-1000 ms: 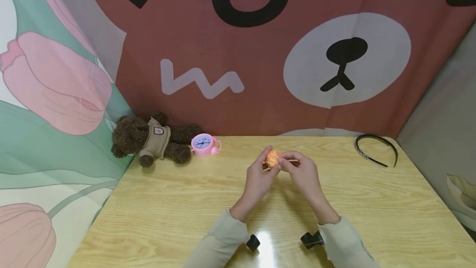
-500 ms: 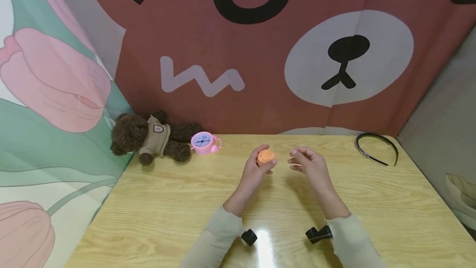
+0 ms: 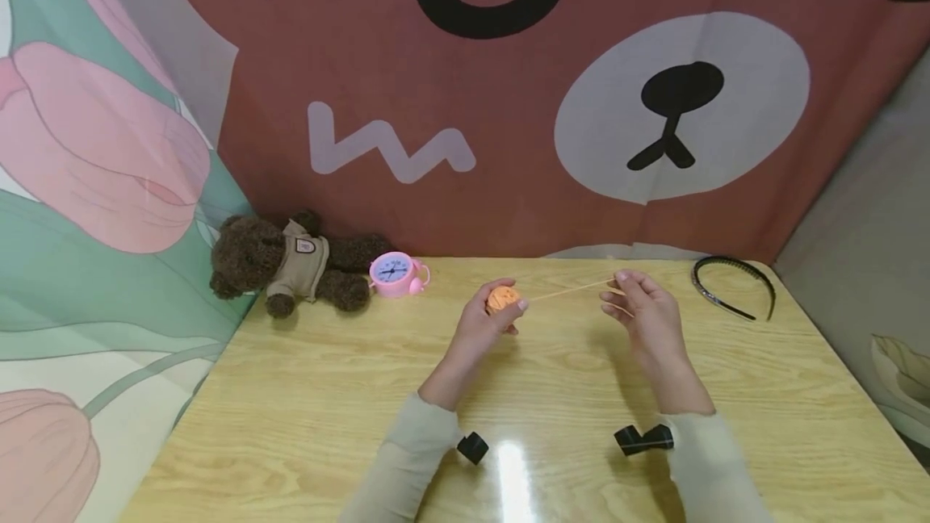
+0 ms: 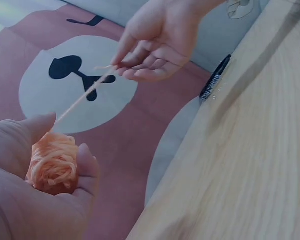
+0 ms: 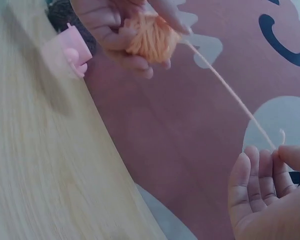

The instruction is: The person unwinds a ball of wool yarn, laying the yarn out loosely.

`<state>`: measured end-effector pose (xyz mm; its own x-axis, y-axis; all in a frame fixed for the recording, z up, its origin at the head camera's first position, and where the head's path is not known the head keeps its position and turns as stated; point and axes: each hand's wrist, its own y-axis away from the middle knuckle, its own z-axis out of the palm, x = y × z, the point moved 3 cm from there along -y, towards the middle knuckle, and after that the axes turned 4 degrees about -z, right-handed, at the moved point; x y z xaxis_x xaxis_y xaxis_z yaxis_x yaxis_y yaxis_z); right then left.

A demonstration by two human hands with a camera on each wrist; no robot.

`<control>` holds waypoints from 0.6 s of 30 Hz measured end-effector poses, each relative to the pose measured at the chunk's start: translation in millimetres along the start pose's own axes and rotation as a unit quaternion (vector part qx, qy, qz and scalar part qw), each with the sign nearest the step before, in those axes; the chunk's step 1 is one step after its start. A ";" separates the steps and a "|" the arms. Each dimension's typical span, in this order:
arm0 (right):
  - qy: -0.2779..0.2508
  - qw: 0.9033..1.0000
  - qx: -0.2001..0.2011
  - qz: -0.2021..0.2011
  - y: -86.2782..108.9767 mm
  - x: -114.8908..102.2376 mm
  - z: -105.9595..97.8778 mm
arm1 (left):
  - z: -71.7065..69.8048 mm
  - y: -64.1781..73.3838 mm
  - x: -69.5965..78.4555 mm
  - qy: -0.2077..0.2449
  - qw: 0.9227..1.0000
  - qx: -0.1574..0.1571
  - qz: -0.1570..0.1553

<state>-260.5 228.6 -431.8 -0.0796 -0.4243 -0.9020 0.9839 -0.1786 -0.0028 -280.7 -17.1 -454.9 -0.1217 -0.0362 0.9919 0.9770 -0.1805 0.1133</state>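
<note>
Orange yarn (image 5: 230, 91) stretches between hands, left (image 3: 477, 323) gripping the ball (image 4: 54, 164), right (image 3: 654, 320) pinching the strand (image 3: 573, 289).

Here's the yarn ball (image 4: 52, 162), fibrous and matt, its windings leaving a rough, ridged surface! The strand (image 5: 225, 90) looks fuzzy, dull-finished too. Under it all, the counter (image 3: 349, 402): wood-grained, smooth, glossy enough to throw back a bright white glare! Teddy bear (image 3: 247, 255) in shaggy, rough plush, wearing a matt cloth shirt (image 3: 301, 263); alongside, the clock (image 3: 396, 289), smooth and plastic-looking. The headband (image 4: 215, 78), shiny and glittering! Soft matt cloth on the sleeves (image 3: 407, 450), lightly wrinkled, and a flat-finished, fabric-like wall hanging (image 3: 378, 63), faintly creased.
</note>
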 end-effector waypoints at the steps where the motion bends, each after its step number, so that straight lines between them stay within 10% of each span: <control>1: -0.005 1.000 0.002 -0.002 -0.6 -0.8 -1.7 | -1.1 -0.5 0.2 0.002 1.000 -0.002 -0.002; 18: -0.152 0.980 0.126 -0.028 -8.7 -25.8 -61.2 | -16.4 -2.8 6.6 0.005 1.000 -0.009 -0.015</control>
<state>-257.2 295.4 -434.9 -0.2145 -0.6457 -0.7328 0.9086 -0.4073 0.0929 -287.1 -32.9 -449.6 -0.1529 -0.0412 0.9874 0.9696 -0.1995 0.1418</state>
